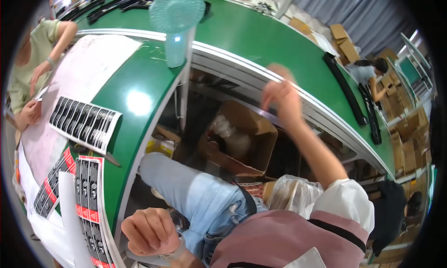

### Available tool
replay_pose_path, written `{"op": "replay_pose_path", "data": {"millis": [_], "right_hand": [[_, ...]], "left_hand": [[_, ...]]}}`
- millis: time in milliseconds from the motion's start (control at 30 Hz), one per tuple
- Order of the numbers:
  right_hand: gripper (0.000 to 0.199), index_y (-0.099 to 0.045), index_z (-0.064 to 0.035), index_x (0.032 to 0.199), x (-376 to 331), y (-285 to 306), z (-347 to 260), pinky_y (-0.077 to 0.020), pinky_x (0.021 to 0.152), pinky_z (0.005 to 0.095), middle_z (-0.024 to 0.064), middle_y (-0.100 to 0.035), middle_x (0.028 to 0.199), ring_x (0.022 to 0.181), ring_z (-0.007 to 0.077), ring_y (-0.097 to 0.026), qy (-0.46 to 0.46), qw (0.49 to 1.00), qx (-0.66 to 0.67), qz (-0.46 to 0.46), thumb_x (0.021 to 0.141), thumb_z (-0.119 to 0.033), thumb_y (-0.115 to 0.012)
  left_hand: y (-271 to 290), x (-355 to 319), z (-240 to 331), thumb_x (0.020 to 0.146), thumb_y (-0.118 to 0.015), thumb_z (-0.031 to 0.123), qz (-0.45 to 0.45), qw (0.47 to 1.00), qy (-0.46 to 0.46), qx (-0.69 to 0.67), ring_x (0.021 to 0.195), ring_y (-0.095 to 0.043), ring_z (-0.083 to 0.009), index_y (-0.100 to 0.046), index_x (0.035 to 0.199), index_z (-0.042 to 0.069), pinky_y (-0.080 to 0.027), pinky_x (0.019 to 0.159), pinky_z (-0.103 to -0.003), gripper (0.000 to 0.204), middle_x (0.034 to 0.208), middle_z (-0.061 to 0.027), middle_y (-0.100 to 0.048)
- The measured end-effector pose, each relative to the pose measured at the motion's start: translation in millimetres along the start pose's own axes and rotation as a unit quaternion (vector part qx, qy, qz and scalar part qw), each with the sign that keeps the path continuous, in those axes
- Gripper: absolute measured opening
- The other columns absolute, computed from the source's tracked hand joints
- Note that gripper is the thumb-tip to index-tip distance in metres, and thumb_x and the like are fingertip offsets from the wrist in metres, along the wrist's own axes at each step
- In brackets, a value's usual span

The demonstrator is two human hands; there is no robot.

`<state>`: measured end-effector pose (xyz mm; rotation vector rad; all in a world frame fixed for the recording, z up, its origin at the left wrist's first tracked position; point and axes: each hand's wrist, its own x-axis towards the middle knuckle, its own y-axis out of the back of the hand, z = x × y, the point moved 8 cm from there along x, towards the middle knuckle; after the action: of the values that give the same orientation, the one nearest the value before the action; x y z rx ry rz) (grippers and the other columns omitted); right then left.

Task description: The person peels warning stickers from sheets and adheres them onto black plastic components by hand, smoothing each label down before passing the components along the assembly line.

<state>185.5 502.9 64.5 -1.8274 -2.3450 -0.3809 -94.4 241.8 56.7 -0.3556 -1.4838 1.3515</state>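
My left hand [151, 230] is closed in a loose fist above my lap, beside the near end of the green side table [125, 74]. No object shows in it, and a band circles the wrist. Beside it on that table lie sheets of black and red labels [89, 193]. My right arm is stretched forward, and my right hand [281, 98], smeared by motion, is over the front edge of the long green table [242, 39]. Its fingers are too blurred to show any hold. A black-and-white label sheet [86, 123] lies farther off, with what looks like scissors [111, 159] at its edge.
A teal fan [176, 30] stands at the side table's corner. Below the long table sits an open cardboard box [260, 149] with plastic bags inside. Long black strips [345, 88] lie at the right. A person [49, 44] works at the left; another [368, 74] is at the far right.
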Motion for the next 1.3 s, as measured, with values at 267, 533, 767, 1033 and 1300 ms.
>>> {"op": "replay_pose_path", "data": {"millis": [267, 533, 767, 1033, 1300], "right_hand": [[0.093, -0.009, -0.0228, 0.155, -2.8, 391.8, -10.5, -0.0513, 0.087, 0.0465, 0.0141, -0.056, 0.135, 0.112, 0.0310, -0.061, -0.082, 0.603, -0.703, 0.369, 0.084, -0.033, -0.068], [0.089, -0.010, -0.0201, 0.154, -80.4, 509.6, 26.0, -0.0410, 0.099, 0.0549, 0.0178, -0.070, 0.106, 0.101, 0.0372, -0.066, -0.225, 0.490, -0.773, 0.333, 0.084, -0.023, -0.065], [0.102, -0.006, -0.0206, 0.155, 1.5, 334.3, 3.7, -0.0508, 0.078, 0.0535, 0.0325, -0.064, 0.088, 0.085, 0.0482, -0.064, -0.020, 0.772, -0.619, 0.143, 0.073, -0.005, -0.067], [0.096, -0.010, -0.0076, 0.153, -17.8, 119.7, -72.6, -0.0488, 0.065, 0.0479, 0.0239, -0.061, 0.068, 0.070, 0.0422, -0.063, 0.052, 0.862, -0.504, 0.021, 0.074, -0.002, -0.065], [0.081, -0.018, -0.0070, 0.150, -83.2, 35.5, -96.6, -0.0524, 0.066, 0.0373, 0.0200, -0.067, 0.078, 0.069, 0.0347, -0.069, 0.059, 0.952, -0.252, -0.165, 0.081, 0.007, -0.059]], "left_hand": [[13.5, -25.0, -15.2, 0.083, -0.045, 0.010, 0.133, 0.991, 0.001, 0.014, 0.043, -0.039, -0.0156, -0.042, 0.054, 0.009, -0.030, 0.041, -0.026, 0.029, 0.054, -0.0072, -0.043], [66.5, -68.3, -27.3, 0.085, -0.046, 0.012, 0.205, 0.972, 0.109, 0.039, 0.059, -0.030, -0.0144, -0.038, 0.068, 0.010, -0.028, 0.051, -0.029, 0.019, 0.068, -0.0036, -0.035], [58.3, -40.2, -110.1, 0.079, -0.056, 0.023, 0.171, 0.929, 0.274, 0.183, 0.064, -0.036, -0.0159, -0.044, 0.077, 0.008, -0.032, 0.056, -0.029, 0.020, 0.073, -0.0041, -0.040], [4.1, -16.7, -297.2, 0.099, -0.044, 0.046, -0.026, 0.847, 0.526, 0.079, 0.140, -0.035, -0.0400, -0.024, 0.152, 0.009, -0.032, 0.112, -0.050, 0.067, 0.150, -0.0277, -0.034], [-33.3, 32.8, -325.6, 0.095, -0.057, 0.026, -0.003, 0.870, 0.444, 0.213, 0.108, -0.057, -0.0136, -0.044, 0.137, 0.006, -0.044, 0.093, -0.028, 0.048, 0.117, -0.0026, -0.059]]}}
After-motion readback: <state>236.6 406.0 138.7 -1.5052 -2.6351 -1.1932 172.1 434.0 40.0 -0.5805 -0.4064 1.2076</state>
